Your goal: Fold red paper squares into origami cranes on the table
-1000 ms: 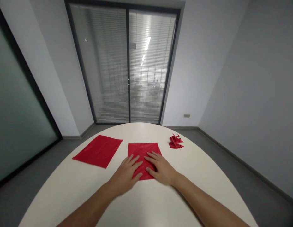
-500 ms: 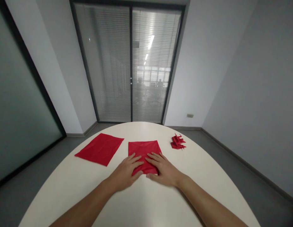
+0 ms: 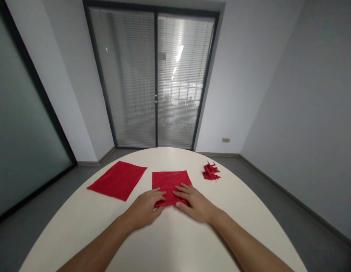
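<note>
A square sheet of red paper (image 3: 171,179), lightly creased, lies on the white table in front of me. My left hand (image 3: 145,208) is at its near left corner, fingers on top and thumb at the underside of the near edge, pinching the corner. Across the sheet's right part my right hand (image 3: 196,203) rests flat, fingers spread, with its thumb along the near edge. The sheet's near corners are partly hidden by my hands.
On the left of the round white table (image 3: 175,245) lies another red paper sheet (image 3: 118,180), turned at an angle. Folded red paper figures (image 3: 211,172), pointed like origami cranes, sit close together at the right. The table's curved far edge faces glass panels with blinds (image 3: 135,87).
My left hand has drawn back a little to the left, its thumb moving from beside the near edge to under the corner. The right hand stays nearly in place.
</note>
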### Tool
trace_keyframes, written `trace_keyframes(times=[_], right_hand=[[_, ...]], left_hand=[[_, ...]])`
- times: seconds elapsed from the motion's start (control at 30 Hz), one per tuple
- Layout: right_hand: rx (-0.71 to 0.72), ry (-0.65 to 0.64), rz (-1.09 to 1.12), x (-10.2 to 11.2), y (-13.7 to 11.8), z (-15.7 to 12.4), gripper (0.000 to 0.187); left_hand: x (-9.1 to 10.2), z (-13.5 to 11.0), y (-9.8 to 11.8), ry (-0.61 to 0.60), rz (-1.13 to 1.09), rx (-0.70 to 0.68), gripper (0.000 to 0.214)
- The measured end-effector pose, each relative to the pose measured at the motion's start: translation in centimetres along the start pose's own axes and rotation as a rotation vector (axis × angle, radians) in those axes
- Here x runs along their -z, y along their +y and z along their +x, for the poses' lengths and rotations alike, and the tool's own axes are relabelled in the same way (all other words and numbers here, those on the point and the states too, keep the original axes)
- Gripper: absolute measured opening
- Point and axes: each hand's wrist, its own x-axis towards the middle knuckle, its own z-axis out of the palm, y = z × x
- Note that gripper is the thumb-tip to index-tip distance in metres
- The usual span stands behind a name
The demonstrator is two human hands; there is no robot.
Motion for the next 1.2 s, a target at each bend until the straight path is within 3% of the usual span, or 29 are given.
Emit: trace_keyframes(times=[0.2, 0.33, 0.6, 0.87, 1.2], right_hand=[[0.063, -0.074, 0.04, 1.2, 0.6, -0.5, 0.064], [0.067, -0.067, 0.033, 2.1, 1.1, -0.9, 0.052], [-0.049, 0.05, 0.22, 2.5, 2.3, -1.6, 0.033], [-0.208, 0.214, 0.315, 1.0, 3.5, -0.7, 0.041], [-0.248, 0.344, 0.296, -0.4, 4.4, 0.2, 0.033]], left_hand=[[1.1, -0.1, -0.7, -0.059, -0.033, 0.063, 0.038], [1.0, 0.0, -1.2, -0.01, -0.05, 0.07, 0.034], [0.4, 0.3, -1.2, 0.082, 0.065, 0.194, 0.034], [-0.6, 0.6, -1.3, 0.209, 0.054, 0.285, 0.035], [-0.9, 1.0, -1.4, 0.281, 0.024, 0.355, 0.032]])
